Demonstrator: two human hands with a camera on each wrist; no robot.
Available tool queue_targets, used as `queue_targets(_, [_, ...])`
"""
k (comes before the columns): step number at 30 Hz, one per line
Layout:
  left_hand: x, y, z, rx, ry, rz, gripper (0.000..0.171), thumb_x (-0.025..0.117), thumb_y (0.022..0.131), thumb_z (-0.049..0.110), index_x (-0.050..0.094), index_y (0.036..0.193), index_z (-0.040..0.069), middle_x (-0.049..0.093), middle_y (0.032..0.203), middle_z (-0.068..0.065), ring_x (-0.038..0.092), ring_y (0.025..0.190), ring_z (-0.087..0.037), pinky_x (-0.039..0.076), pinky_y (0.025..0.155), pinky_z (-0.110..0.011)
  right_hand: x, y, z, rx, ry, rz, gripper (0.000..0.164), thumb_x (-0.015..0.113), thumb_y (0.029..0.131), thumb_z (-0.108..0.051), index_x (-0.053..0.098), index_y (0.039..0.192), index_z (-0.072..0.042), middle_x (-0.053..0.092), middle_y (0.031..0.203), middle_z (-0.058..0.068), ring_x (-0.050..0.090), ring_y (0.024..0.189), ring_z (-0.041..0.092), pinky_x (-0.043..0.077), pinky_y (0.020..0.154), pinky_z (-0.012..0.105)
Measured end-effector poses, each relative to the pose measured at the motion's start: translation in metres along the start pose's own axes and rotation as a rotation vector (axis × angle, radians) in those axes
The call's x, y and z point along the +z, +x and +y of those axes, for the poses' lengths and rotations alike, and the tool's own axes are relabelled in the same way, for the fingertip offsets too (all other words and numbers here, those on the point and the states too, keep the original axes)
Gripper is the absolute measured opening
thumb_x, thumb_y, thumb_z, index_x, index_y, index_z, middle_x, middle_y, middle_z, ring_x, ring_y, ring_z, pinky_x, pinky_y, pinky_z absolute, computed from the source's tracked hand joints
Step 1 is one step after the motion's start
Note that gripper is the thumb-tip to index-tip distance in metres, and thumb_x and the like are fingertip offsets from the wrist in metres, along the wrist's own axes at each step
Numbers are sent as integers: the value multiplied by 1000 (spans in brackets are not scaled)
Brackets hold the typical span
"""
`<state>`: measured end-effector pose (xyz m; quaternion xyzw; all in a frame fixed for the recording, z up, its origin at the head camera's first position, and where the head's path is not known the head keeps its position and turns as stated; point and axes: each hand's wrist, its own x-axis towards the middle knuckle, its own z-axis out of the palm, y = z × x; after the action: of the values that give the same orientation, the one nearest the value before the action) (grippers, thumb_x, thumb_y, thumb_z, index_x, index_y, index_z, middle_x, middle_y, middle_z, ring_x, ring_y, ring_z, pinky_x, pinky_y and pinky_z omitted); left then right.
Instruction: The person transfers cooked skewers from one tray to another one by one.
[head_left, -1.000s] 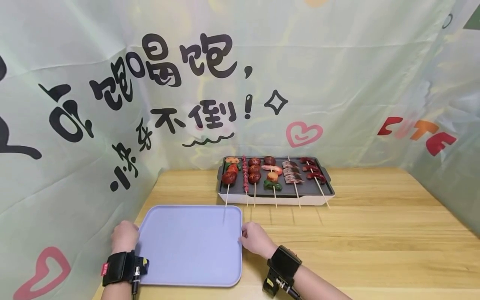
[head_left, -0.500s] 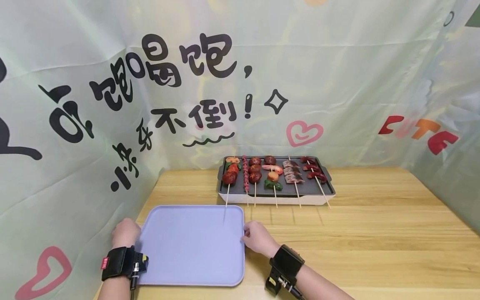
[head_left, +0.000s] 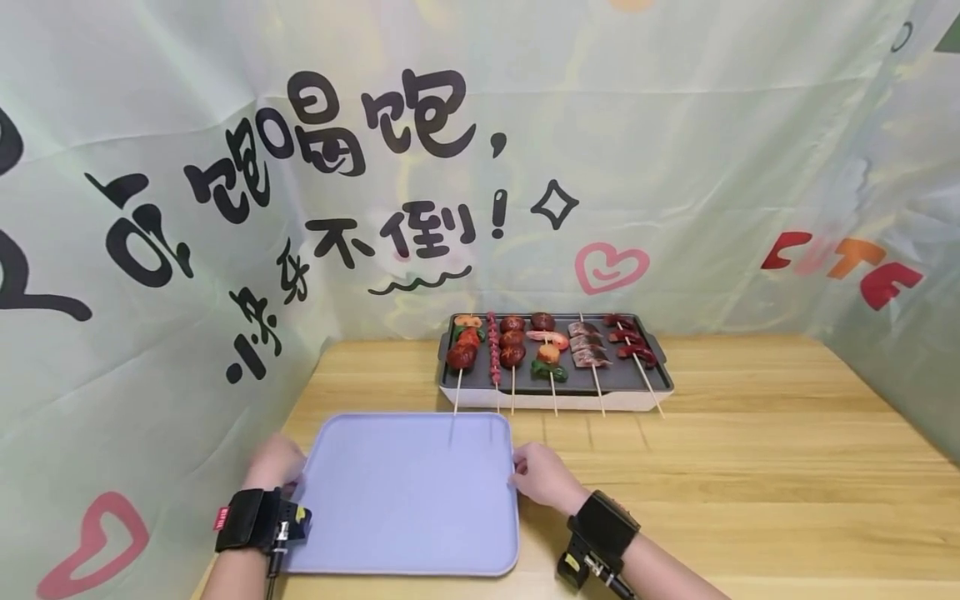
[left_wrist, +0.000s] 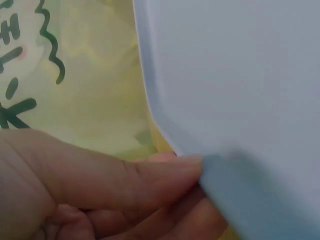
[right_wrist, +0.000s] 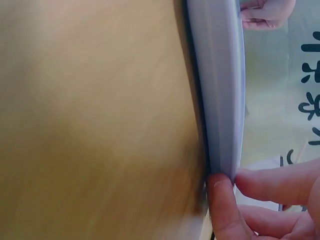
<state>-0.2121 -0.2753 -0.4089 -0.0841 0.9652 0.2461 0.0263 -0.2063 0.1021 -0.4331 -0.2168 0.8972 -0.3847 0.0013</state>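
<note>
A pale lavender tray (head_left: 408, 492) with rounded corners and a low raised rim lies at the table's front left, nothing on it. My left hand (head_left: 276, 463) is at its left edge; in the left wrist view the thumb (left_wrist: 165, 180) presses on the rim while the other fingers curl below it. Across from it, my right hand (head_left: 546, 475) holds the right edge. The right wrist view shows that rim (right_wrist: 220, 100) pinched between thumb and forefinger, with a thin dark gap between tray and table.
Behind the tray stands a dark grill plate (head_left: 517, 383) on a white base, bearing several skewers of mushrooms (head_left: 512, 337), shrimp, fish pieces (head_left: 587, 343) and vegetables. Skewer sticks overhang its front. A printed cloth (head_left: 675, 167) closes off the back and sides of the wooden table (head_left: 750, 467).
The tray has slid to the right along the table, both hands moving with it and keeping to its two edges. The grill and skewers hold their places.
</note>
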Motion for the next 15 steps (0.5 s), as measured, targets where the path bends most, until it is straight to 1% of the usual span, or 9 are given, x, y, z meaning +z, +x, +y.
queue_targets(4, [6,-2,10,-25,-78,-68,21,49,76,-6,51,57,0,48,55,-6,48,50,-19,41,43,-26,-10,-8,8,33,-3,-4,20,62,71,9,49,60,-2,46,55,-2,41,50,8,36,42,17])
queue_targets(6, [10,-3,15,-14,-114,-88,20,48,76,-6,50,58,0,49,57,-7,50,52,-19,44,45,-27,-16,-12,11,50,-13,1,13,63,69,9,54,64,1,49,57,0,44,52,9,40,44,18])
queue_targets(9, [16,-4,24,4,-168,-114,22,48,76,-7,46,56,2,48,57,-7,50,52,-19,45,46,-27,-25,-17,17,78,-25,10,7,63,68,9,59,71,6,54,61,4,49,56,12,44,47,19])
queue_targets(11, [20,-5,30,24,-195,-124,25,49,76,-8,44,56,4,46,57,-6,49,51,-19,46,45,-26,-32,-21,20,114,-21,15,11,64,67,10,61,78,10,57,65,6,52,60,14,48,51,21])
queue_targets(15, [27,-6,44,43,-221,-145,26,53,75,-10,43,56,5,45,56,-5,49,49,-18,46,44,-26,-44,-27,28,169,-16,7,19,65,68,9,61,86,13,60,69,9,56,63,17,51,54,24])
